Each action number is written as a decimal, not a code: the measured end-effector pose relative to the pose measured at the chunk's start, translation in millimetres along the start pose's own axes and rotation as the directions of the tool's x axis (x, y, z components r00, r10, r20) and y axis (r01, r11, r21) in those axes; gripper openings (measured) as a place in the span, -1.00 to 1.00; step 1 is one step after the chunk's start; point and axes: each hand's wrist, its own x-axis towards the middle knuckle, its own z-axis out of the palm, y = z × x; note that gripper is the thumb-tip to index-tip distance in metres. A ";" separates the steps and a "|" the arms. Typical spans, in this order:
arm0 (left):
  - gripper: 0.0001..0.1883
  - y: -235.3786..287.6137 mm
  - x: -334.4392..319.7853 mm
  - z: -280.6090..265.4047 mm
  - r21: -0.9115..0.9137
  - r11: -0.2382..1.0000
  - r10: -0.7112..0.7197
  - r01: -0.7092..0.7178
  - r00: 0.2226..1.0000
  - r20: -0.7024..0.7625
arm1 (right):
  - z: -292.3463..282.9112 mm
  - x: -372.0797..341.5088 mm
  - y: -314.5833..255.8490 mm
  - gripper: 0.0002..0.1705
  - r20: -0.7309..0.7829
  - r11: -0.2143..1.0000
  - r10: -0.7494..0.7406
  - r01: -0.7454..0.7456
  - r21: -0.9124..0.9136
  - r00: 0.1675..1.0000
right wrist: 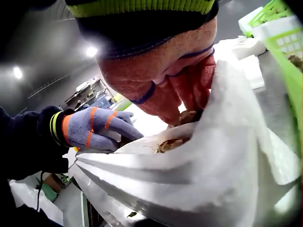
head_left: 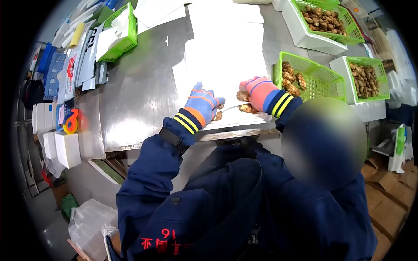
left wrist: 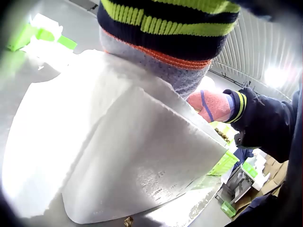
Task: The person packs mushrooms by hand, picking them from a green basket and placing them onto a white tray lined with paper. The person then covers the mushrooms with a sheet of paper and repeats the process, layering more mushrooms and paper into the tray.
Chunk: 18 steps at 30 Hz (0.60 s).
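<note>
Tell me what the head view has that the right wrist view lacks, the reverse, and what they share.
Only the head view: the red lettering on the jacket's front, and the brown cardboard at lower right.

Only the right wrist view: the bright ceiling lights.

Both: the left hand and right hand, the brown lumps by the right hand, the white sheets, and the metal table.
</note>
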 end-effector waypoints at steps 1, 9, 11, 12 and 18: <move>-0.65 1.4 0.0 0.5 0.013 1.000 0.002 -0.002 1.000 0.004 | -0.2 -5.9 1.4 -0.61 -0.069 0.999 -0.041 0.040 -0.013 0.997; -0.65 2.0 -0.6 -0.6 0.007 1.000 -0.011 0.011 1.000 0.025 | -11.5 -4.8 -4.7 -0.73 0.105 0.967 -0.091 0.113 -0.226 0.990; -0.65 3.2 0.5 -2.9 0.008 1.000 -0.019 0.019 0.999 0.045 | -5.2 -4.3 -1.4 -0.74 0.103 0.959 -0.124 0.146 -0.242 0.987; -0.65 3.6 0.8 -4.8 -0.001 1.000 -0.024 0.024 0.998 0.054 | 7.3 -1.8 5.1 -0.67 0.044 0.943 -0.165 0.171 -0.285 0.985; -0.61 -13.5 3.3 -4.3 0.004 0.994 -0.102 0.106 0.960 -0.263 | -23.3 0.8 14.0 -0.69 -0.184 0.963 -0.157 0.109 -0.246 0.970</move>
